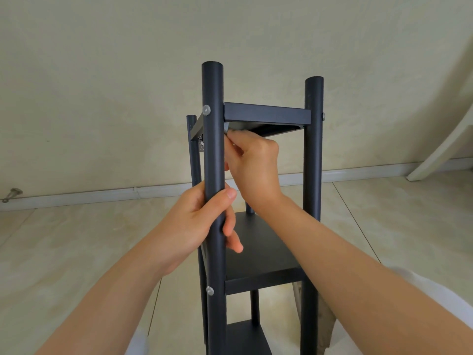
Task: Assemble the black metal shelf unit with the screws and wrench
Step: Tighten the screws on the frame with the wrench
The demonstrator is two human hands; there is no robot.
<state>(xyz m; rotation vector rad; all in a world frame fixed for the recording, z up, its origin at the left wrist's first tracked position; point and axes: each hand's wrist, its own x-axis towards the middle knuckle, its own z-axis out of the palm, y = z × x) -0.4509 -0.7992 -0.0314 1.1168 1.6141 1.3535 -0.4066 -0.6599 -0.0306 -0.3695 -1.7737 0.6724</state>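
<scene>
Black metal shelf unit [266, 254] stands upright on the tiled floor [76, 247], centre of view, close in front of us. Four round posts; the near-left post [213, 149] and near-right post [312, 149] rise above the top shelf [267, 114]. Two lower shelves sit beneath it. Silver screw head [206, 110] shows on the near-left post at top-shelf level, a second one [210, 291] at middle-shelf level; a small dark screw [323, 115] on the near-right post.

Our left hand [199, 221] wraps the near-left post between top and middle shelf, fingers [231, 237] closed round it, thumb across the near face.

Our right hand [253, 162] reaches under the near-left corner of the top shelf, fingers bunched together at the corner; we cannot tell what they pinch, if anything.

Pale wall [128, 73] behind, white baseboard [102, 194] along its foot. A white furniture leg [445, 147] slants at far right.
</scene>
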